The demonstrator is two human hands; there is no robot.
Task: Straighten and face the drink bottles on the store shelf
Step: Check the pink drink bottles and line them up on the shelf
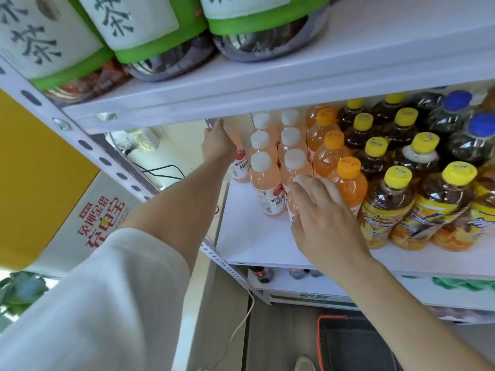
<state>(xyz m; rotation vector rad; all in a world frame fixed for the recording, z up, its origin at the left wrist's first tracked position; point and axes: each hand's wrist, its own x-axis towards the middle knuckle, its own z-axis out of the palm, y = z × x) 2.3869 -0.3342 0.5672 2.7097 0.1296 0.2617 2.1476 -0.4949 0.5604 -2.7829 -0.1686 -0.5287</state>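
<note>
- The middle shelf (249, 236) is a white board carrying drink bottles in rows that run front to back.
- At its left end stand the pink bottles (263, 180), with white caps and white labels bearing red fruit art. The character "维" can be read on them; the rest is too small.
- The right hand (324, 220) grasps the front pink bottle (292, 207) from above. Its fingers are curled over the shoulder and cap, and the bottle stands near the shelf's front edge, touching its neighbours.
- The left hand (218, 143) reaches deep to the back, against the top of the rear pink bottle (240, 167), which stands apart to the left of the two pink rows. It is seen from behind, so I cannot tell whether its fingers close on the bottle.
- Just right of the pink rows stand the orange bottles (348, 183) with orange caps.
- Beyond them are the dark tea bottles (388, 204) with yellow caps and yellow-orange labels, whose print is blurred.
- Farthest right are the dark bottles with blue caps (479, 140).
- The upper shelf (348, 57) holds the large bottles (150, 25) with green-edged white labels showing "茶" in black.
- Left of the rack, a white box (104, 223) carries red writing: "免押金借" over "充电宝".
- A lower shelf shows a dark bottle (261, 274) with a red label, and a red-rimmed basket (348, 344) sits on the floor.
</note>
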